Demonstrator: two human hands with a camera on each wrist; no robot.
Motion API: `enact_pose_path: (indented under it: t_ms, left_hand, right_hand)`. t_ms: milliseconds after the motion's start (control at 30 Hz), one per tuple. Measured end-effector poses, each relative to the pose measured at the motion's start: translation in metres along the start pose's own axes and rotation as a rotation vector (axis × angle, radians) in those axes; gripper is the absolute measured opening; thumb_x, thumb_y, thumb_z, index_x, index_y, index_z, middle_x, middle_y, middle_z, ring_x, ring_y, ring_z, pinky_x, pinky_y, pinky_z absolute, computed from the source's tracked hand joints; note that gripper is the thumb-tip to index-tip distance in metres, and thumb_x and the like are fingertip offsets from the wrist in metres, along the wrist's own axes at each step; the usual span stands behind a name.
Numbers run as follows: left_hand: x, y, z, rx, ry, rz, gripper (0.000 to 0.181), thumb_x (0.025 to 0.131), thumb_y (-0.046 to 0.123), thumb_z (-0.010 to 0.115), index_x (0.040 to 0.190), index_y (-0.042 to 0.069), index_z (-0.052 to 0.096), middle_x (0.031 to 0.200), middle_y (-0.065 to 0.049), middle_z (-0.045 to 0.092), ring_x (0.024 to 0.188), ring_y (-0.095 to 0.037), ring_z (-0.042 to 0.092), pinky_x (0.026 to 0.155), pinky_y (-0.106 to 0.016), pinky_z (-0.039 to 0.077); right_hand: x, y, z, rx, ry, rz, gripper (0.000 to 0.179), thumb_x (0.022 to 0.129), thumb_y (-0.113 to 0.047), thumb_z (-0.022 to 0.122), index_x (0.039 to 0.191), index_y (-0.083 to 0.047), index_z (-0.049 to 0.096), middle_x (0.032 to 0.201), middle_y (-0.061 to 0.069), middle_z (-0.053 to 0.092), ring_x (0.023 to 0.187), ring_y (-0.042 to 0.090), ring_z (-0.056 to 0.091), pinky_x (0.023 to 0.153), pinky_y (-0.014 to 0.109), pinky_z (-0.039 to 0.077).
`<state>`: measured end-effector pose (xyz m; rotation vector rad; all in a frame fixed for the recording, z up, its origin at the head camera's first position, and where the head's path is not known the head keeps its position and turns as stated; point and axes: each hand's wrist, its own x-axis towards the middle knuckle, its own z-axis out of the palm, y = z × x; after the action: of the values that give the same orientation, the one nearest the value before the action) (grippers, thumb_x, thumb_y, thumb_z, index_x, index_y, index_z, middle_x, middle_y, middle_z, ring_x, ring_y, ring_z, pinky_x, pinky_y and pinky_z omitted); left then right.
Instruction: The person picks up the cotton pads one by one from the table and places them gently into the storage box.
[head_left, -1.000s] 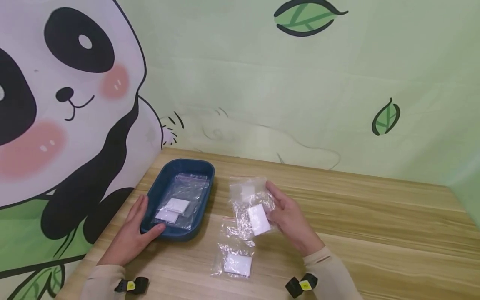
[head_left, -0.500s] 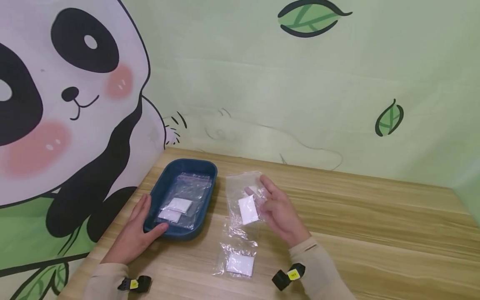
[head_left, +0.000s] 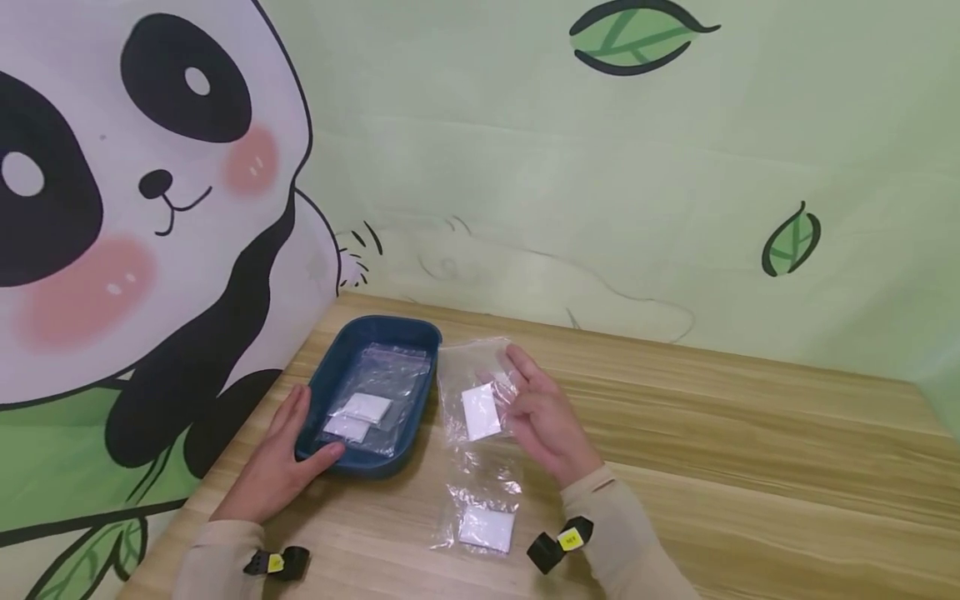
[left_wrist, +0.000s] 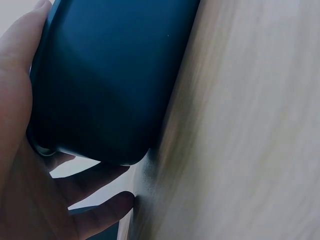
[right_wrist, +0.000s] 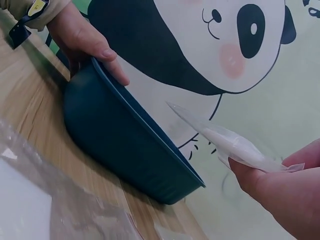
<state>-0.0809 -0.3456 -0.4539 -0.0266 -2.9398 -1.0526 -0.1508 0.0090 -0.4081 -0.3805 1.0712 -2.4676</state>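
Note:
A dark blue tray (head_left: 432,367) stands on the table, with clear zip bags (head_left: 375,375) holding white pieces inside it. My left hand (head_left: 273,467) holds the tray's near left corner, thumb over the rim and fingers along the outside. In my right hand (head_left: 547,425) I pinch a clear zip bag (head_left: 457,375) with a white piece in it, raised just right of the tray. The right wrist view shows this raised bag (right_wrist: 235,150) edge-on between thumb and fingers. Below it, another zip bag (head_left: 483,500) with a white piece lies on the table.
The wooden table (head_left: 750,467) runs back to a green wall cloth (head_left: 525,167) with painted leaves. A cloth with a printed panda (head_left: 247,308) hangs along the table's left edge, close to my left hand.
My right hand has lifted the upper bag off the pile and moved it left, towards the tray. The left hand stays at the tray's corner. The view has shifted slightly.

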Motion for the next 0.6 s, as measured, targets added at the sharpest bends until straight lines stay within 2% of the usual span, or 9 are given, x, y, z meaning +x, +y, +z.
enact_pose_path:
  t_ms: [67,133,200,300,367,433,533,600]
  left_hand:
    - [0.0,-0.001,0.0,0.001,0.004,0.004,0.103,0.094,0.049,0.068,0.162,0.006,0.004,0.168,-0.015,-0.002,0.149,-0.047,0.009,0.11,-0.071,0.02]
    - [0.0,-0.001,0.001,0.0,0.008,0.011,0.102,0.094,0.048,0.068,0.162,0.005,0.005,0.168,-0.016,-0.001,0.149,-0.047,0.01,0.11,-0.071,0.02]
    - [0.001,-0.001,0.001,-0.001,0.009,0.014,0.102,0.094,0.048,0.069,0.162,0.005,0.006,0.168,-0.015,-0.001,0.149,-0.047,0.011,0.11,-0.07,0.021]
    - [0.002,0.0,0.001,-0.003,0.01,0.021,0.102,0.094,0.048,0.069,0.162,0.005,0.006,0.168,-0.015,0.0,0.149,-0.047,0.012,0.111,-0.07,0.021]
    - [0.002,0.0,0.001,-0.006,0.011,0.025,0.102,0.094,0.047,0.069,0.162,0.005,0.006,0.168,-0.015,0.0,0.149,-0.047,0.012,0.111,-0.069,0.021]
    - [0.001,0.0,0.001,-0.006,0.014,0.03,0.102,0.094,0.047,0.069,0.162,0.005,0.006,0.168,-0.016,0.001,0.149,-0.047,0.012,0.111,-0.069,0.021]
    - [0.0,-0.001,0.0,-0.008,0.015,0.032,0.102,0.094,0.047,0.07,0.162,0.005,0.007,0.168,-0.015,0.001,0.149,-0.046,0.012,0.111,-0.069,0.022]
    - [-0.001,-0.002,-0.001,-0.009,0.015,0.026,0.102,0.094,0.047,0.07,0.162,0.005,0.007,0.168,-0.015,0.001,0.149,-0.046,0.012,0.111,-0.069,0.021]
  right_hand:
    - [0.003,0.003,0.003,0.005,-0.005,0.001,0.093,0.078,0.028,0.025,0.16,-0.002,-0.006,0.168,0.009,-0.01,0.15,0.041,0.014,0.12,0.037,0.014]
    - [0.007,0.005,0.007,0.013,-0.01,0.002,0.094,0.078,0.028,0.025,0.161,-0.003,-0.007,0.169,0.009,-0.01,0.15,0.041,0.013,0.119,0.033,0.019]
    - [0.01,0.009,0.011,0.014,0.001,0.006,0.094,0.078,0.027,0.026,0.161,-0.004,-0.005,0.169,0.008,-0.007,0.15,0.039,0.016,0.113,0.023,0.03]
    - [0.017,0.015,0.018,0.028,0.01,0.01,0.094,0.077,0.027,0.026,0.161,-0.003,-0.002,0.169,0.007,-0.004,0.15,0.039,0.018,0.099,0.018,0.041]
    - [0.022,0.02,0.023,0.039,0.021,0.012,0.094,0.076,0.026,0.025,0.161,-0.002,-0.001,0.169,0.008,-0.002,0.149,0.039,0.019,0.091,0.02,0.043]
    - [0.029,0.025,0.028,0.058,0.028,0.007,0.093,0.075,0.026,0.024,0.161,-0.001,-0.001,0.169,0.009,-0.003,0.149,0.041,0.019,0.094,0.021,0.044]
    - [0.039,0.033,0.037,0.074,0.057,0.0,0.092,0.075,0.026,0.024,0.161,0.001,0.001,0.169,0.011,-0.002,0.148,0.042,0.021,0.078,0.017,0.042]
    - [0.046,0.039,0.043,0.087,0.067,0.002,0.093,0.074,0.027,0.023,0.161,0.001,0.001,0.168,0.012,-0.002,0.148,0.043,0.022,0.076,0.016,0.042]
